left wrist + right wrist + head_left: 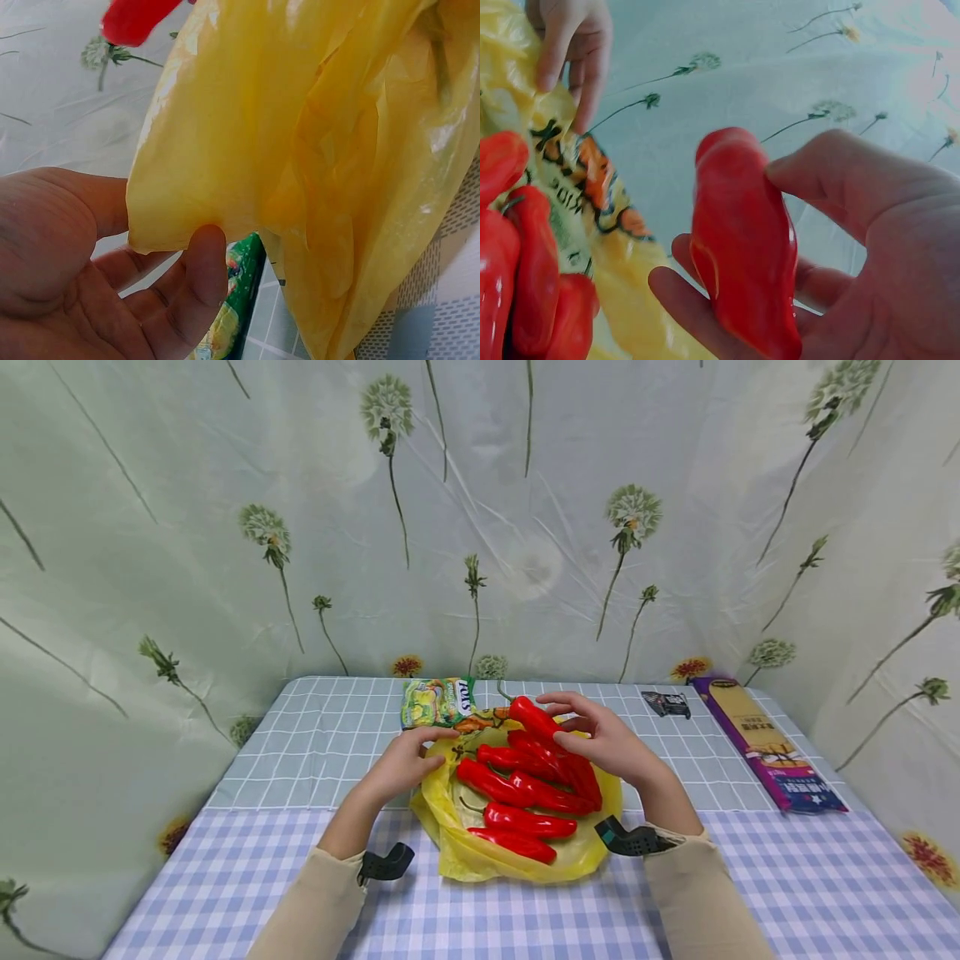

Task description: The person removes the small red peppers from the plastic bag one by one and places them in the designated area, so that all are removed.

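Nearest to us, at six o'clock, our two beige sleeves (697, 893) reach forward over the blue checked tablecloth (825, 893), each wrist carrying a small dark camera mount.

Just beyond, at the centre of the table, we see a yellow plastic bag (457, 852) spread open, with a pile of long red peppers (525, 797) lying on it, stems mostly toward nine o'clock.

At ten o'clock of the bag, our left hand (405, 764) pinches the bag's upper edge: the left wrist view shows thumb and fingers closed on a fold of the yellow film, lifting it a little.

At one o'clock of the pile, our right hand (603, 739) grasps one red pepper (742, 240). The right wrist view shows the fingers curled beneath it and the thumb pressing its upper side, its rounded tip free of the others. In the head view this held pepper sits at the far top of the heap, close above the rest; we cannot tell whether it touches them.

Farther off, at twelve o'clock, a green snack packet (438, 702) lies just behind the bag. At two o'clock a small dark packet (667, 703) lies flat, and beyond it, toward three o'clock, a long purple box (765, 743) runs along the table's edge.

Behind everything hangs a pale curtain (225, 485) printed with dandelions.
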`<state>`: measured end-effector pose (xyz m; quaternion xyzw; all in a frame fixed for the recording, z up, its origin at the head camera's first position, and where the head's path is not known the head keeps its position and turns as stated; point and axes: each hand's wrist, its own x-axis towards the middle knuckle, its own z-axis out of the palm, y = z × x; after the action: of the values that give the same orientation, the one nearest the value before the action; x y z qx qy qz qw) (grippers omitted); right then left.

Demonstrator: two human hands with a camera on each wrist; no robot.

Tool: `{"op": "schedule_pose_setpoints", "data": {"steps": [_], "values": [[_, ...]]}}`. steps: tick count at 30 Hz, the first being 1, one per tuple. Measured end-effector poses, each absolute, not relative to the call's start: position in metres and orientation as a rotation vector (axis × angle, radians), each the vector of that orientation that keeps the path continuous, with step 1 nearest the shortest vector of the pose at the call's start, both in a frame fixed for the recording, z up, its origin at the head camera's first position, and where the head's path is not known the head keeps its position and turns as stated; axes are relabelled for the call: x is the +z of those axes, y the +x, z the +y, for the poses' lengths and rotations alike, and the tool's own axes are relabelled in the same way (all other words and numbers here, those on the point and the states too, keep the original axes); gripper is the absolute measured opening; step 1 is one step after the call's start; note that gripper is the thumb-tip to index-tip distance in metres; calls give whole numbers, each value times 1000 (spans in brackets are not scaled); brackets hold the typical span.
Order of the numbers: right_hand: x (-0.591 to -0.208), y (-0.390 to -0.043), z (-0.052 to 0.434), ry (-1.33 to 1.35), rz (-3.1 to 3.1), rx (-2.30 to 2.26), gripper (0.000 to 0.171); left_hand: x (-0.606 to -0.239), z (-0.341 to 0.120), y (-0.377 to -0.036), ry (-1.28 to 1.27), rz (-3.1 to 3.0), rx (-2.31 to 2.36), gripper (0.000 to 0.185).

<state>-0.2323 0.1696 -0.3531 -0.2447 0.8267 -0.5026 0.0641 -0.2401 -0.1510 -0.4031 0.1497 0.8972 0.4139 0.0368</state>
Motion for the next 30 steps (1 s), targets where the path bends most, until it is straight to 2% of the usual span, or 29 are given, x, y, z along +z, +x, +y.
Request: {"op": "schedule_pose_setpoints", "data": {"steps": [6, 20, 30], "values": [[-358, -236, 175, -726, 2534, -1542, 52, -403, -150, -241, 463, 2744, 1272, 38], [-360, -238, 186, -878, 2686, -1480, 45, -405, -151, -242, 441, 2747, 1262, 38], [-359, -240, 198, -788, 2784, -1450, 47, -405, -152, -241, 465, 2758, 1266, 37]]}}
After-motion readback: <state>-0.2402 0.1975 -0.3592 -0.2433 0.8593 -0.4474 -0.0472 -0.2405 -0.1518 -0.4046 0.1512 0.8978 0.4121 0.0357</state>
